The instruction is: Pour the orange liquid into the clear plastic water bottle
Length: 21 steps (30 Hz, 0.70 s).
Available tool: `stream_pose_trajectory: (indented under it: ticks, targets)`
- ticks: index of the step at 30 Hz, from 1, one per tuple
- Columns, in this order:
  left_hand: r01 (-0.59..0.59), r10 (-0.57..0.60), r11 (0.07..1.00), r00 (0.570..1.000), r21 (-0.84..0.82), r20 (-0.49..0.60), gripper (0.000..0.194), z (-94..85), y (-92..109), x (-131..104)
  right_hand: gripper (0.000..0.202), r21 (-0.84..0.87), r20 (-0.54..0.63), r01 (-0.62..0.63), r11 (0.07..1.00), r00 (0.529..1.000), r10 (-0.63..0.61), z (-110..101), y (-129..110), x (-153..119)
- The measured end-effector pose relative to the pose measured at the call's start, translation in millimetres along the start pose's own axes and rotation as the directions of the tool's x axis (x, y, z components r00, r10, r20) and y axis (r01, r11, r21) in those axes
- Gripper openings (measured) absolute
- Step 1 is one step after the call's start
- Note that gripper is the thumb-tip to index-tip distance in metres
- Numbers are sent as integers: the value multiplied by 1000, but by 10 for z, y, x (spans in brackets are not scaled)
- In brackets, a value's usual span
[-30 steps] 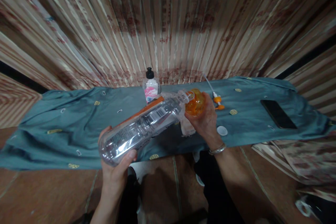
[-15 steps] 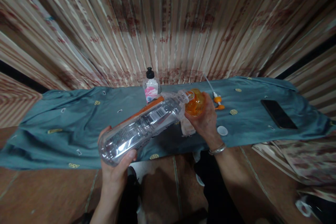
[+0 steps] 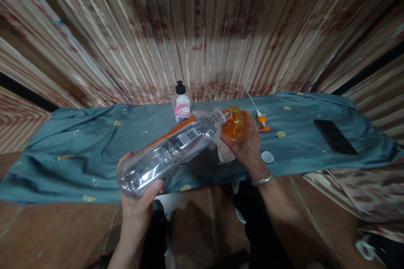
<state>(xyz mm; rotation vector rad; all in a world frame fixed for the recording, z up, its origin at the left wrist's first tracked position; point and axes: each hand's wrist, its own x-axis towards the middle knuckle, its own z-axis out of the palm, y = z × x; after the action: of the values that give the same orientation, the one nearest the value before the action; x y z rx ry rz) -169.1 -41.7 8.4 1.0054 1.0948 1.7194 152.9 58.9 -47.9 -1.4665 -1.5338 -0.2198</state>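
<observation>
The left hand [image 3: 137, 199] is curling around the base of a large clear bottle [image 3: 167, 155], its thumb pressing along the near side, and is opening only as wide as the bottle is thick. The bottle is slanting above the table cloth [image 3: 94, 134], its neck pointing up and to the right. The right hand [image 3: 244, 145], with a bracelet [image 3: 261, 179] circling its wrist, is wrapping around an orange bottle [image 3: 233, 124] — most of its fingers are hiding behind it. The two bottles are meeting neck to neck between the hands; whether any liquid is passing, I cannot tell.

Just right of the right hand, an orange and white pump [image 3: 261, 121] is lying with its tube pointing toward the curtain [image 3: 202, 29]. A white cap [image 3: 267, 156] is resting beside the wrist, and a phone [image 3: 335, 137] is lying farther right. Behind the clear bottle a smaller bottle [image 3: 182, 107] is standing upright — it is wearing a black top and a pink and white label. Something pale [image 3: 224, 153] is showing below the necks, partly covered.
</observation>
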Motion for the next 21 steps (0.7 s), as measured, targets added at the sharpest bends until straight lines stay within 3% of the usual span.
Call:
stream_pose_trajectory:
  ticks: [6, 13, 21]
  targets:
    - [-5, 5, 1000, 998, 12, 61, 85, -81, -13, 36, 115, 4, 16, 28, 1000, 999, -28, -4, 3, -14]
    - [16, -15, 999, 999, 51, -31, 87, 44, 46, -18, 105, 4, -7, 1, 1000, 1000, -1, 14, -10, -6]
    - [49, -48, 997, 999, 64, -17, 94, -38, 2, 28, 104, 16, 6, -28, 999, 1000, 28, 21, -24, -10]
